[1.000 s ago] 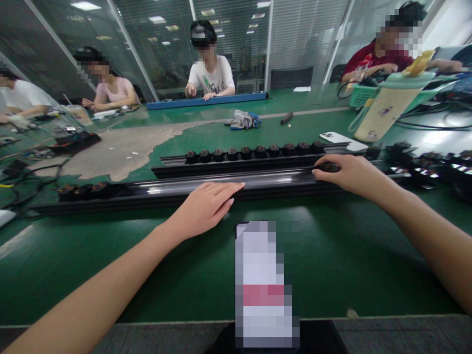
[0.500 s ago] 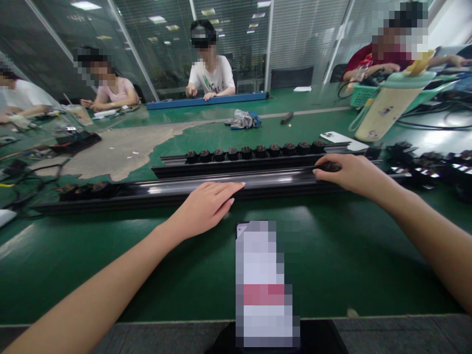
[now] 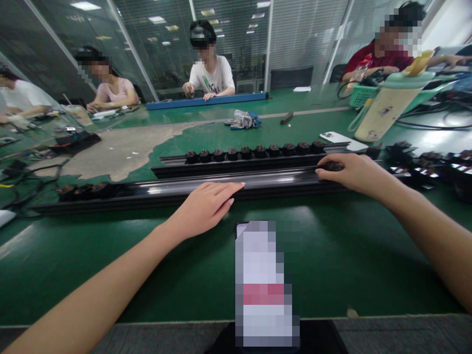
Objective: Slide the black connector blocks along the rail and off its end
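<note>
A long black rail [image 3: 265, 181] lies across the green table [image 3: 350, 255] in front of me. My left hand [image 3: 204, 206] rests flat on the rail's near edge, fingers stretched out together. My right hand [image 3: 350, 172] is curled over a small dark round part [image 3: 331, 167] at the rail's right stretch, fingers closed around it. A second black rail [image 3: 239, 164] behind carries a row of several dark round parts [image 3: 254, 151]. More of these parts sit on the near rail's left end [image 3: 83, 189].
A phone [image 3: 263, 282] lies on the table near me. A pile of dark parts [image 3: 435, 164] sits at the right, with a white phone [image 3: 337, 138], a tilted bottle [image 3: 387, 108] and a green basket [image 3: 363, 93]. Cables [image 3: 22, 177] lie left. Several people sit around the table.
My right hand has shifted very slightly right along the rail. The left hand has not moved.
</note>
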The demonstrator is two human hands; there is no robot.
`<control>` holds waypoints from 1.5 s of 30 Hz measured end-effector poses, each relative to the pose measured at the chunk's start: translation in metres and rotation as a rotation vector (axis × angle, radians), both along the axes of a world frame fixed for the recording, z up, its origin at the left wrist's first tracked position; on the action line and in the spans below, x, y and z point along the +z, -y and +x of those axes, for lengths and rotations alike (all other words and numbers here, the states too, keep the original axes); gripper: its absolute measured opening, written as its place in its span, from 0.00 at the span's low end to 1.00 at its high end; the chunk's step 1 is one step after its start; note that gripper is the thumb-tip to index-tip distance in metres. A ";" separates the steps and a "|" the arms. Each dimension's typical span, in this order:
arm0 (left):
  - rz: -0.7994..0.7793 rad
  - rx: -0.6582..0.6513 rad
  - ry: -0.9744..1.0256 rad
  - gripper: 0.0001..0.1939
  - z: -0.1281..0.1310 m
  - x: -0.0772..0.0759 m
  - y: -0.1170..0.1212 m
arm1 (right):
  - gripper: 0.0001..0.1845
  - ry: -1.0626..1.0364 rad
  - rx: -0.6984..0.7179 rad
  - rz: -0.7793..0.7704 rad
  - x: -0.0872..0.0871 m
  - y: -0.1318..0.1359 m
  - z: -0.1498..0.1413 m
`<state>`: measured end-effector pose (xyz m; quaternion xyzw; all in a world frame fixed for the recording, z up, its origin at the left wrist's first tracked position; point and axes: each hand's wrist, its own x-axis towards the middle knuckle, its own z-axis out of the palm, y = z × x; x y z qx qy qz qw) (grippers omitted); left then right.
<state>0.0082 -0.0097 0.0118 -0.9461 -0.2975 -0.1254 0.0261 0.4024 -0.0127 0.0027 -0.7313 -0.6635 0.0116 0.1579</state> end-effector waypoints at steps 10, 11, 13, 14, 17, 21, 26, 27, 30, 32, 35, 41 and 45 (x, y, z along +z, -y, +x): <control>-0.001 -0.008 -0.007 0.22 0.000 0.000 -0.001 | 0.29 0.000 0.013 0.000 0.001 0.000 0.000; 0.001 -0.009 -0.007 0.22 0.000 0.000 -0.001 | 0.29 0.001 0.013 -0.003 0.001 0.000 0.000; 0.002 -0.011 -0.005 0.22 0.000 0.000 -0.001 | 0.29 0.004 0.004 -0.014 0.001 -0.001 0.000; 0.002 -0.010 -0.003 0.22 0.000 0.000 0.000 | 0.29 0.005 -0.002 -0.021 0.001 -0.001 0.000; 0.001 -0.007 -0.002 0.22 0.000 0.000 0.000 | 0.28 0.000 -0.010 -0.025 0.001 -0.002 -0.001; 0.005 -0.010 0.001 0.22 -0.001 0.000 -0.001 | 0.28 0.010 -0.017 -0.019 0.002 0.000 -0.001; 0.004 -0.012 -0.004 0.22 -0.001 0.000 -0.001 | 0.28 0.008 -0.017 -0.021 0.004 0.000 -0.001; 0.003 -0.012 -0.002 0.22 -0.001 0.000 -0.001 | 0.28 0.009 -0.016 -0.023 0.004 0.001 -0.001; -0.004 -0.010 0.002 0.22 -0.001 0.000 -0.001 | 0.28 0.016 -0.019 -0.024 0.005 0.001 -0.001; -0.008 -0.007 -0.001 0.22 -0.001 0.000 -0.001 | 0.29 0.018 -0.011 -0.033 0.007 0.003 -0.002; -0.007 -0.004 -0.007 0.22 -0.001 0.000 -0.001 | 0.29 0.016 -0.012 -0.069 0.011 0.006 -0.004; -0.001 -0.005 -0.013 0.23 0.000 -0.001 -0.001 | 0.29 0.031 -0.038 -0.093 0.012 0.004 -0.002; -0.004 -0.003 -0.009 0.23 0.000 0.000 -0.001 | 0.30 0.013 -0.054 -0.100 0.008 -0.001 0.004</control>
